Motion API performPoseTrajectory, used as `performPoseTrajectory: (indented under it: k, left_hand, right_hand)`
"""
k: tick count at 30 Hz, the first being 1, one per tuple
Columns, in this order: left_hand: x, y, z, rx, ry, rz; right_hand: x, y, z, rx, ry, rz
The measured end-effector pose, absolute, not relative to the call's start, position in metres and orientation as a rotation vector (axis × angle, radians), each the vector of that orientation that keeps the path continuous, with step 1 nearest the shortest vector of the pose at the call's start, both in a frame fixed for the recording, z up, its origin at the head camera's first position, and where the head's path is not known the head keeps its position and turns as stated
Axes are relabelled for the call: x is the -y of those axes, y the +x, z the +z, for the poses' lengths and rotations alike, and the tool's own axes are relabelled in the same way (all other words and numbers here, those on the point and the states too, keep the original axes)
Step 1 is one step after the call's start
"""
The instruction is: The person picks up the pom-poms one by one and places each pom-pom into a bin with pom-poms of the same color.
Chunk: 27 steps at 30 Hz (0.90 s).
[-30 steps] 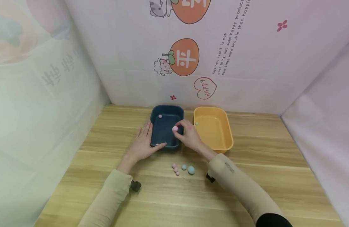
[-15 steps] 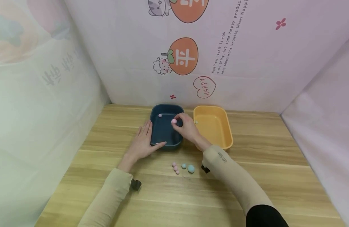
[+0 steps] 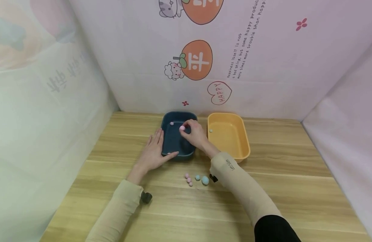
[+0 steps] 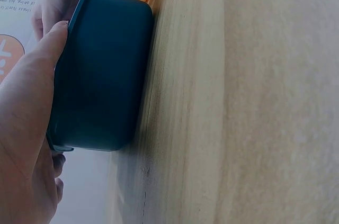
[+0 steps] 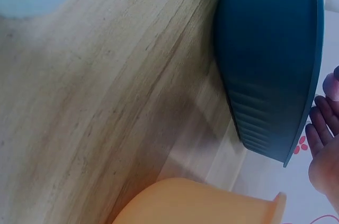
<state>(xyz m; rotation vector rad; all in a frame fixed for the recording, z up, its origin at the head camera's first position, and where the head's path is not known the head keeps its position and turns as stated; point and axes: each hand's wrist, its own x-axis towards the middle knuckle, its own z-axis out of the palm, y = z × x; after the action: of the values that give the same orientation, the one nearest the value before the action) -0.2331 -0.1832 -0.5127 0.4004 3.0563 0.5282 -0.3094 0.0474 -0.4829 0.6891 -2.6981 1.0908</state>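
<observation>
1. Thumb and forefinger of the right grip (image 3: pixel 195 135) pinched a round, smooth pink ball (image 3: pixel 182 128), holding it above the rim of a deep, rounded rectangular dark blue basin (image 3: pixel 175 140).
2. The left grip (image 3: pixel 151 153) lay outstretched, its straight fingers against the basin's left side and its thumb reaching along the near rim.
3. Inside that basin, left of the right grip, sat a small round pale pink ball (image 3: pixel 172 123); another small pink ball (image 3: pixel 169 153) showed only partly, just beside the left grip's thumb.
4. Just right of the right grip stood a rounded rectangular yellow basin (image 3: pixel 231 138), with a tiny pale green ball (image 3: pixel 211 130) by its left wall.
5. Nearer the person than either grip, three small round pink balls (image 3: pixel 189 180) formed a short slanting row on the light wood-grain counter (image 3: pixel 174 215); whether they touched could not be told.
6. Right of that row, below the right grip, rested a small pale blue ball (image 3: pixel 197 177) and a larger pale blue ball (image 3: pixel 205 180).
</observation>
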Motion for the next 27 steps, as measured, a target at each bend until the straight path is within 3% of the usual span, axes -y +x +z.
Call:
performPoseTrajectory:
  k: [10,27]
  left_hand:
    - [0.181,-0.234,-0.513,-3.074,0.413,0.526]
    - [0.184,-0.232,-0.516,-3.078,0.414,0.554]
  right_hand:
    - [-0.058,-0.304,-0.482,2.670,0.669,1.172]
    - [-0.084,-0.265,-0.470,2.601,0.699,1.278]
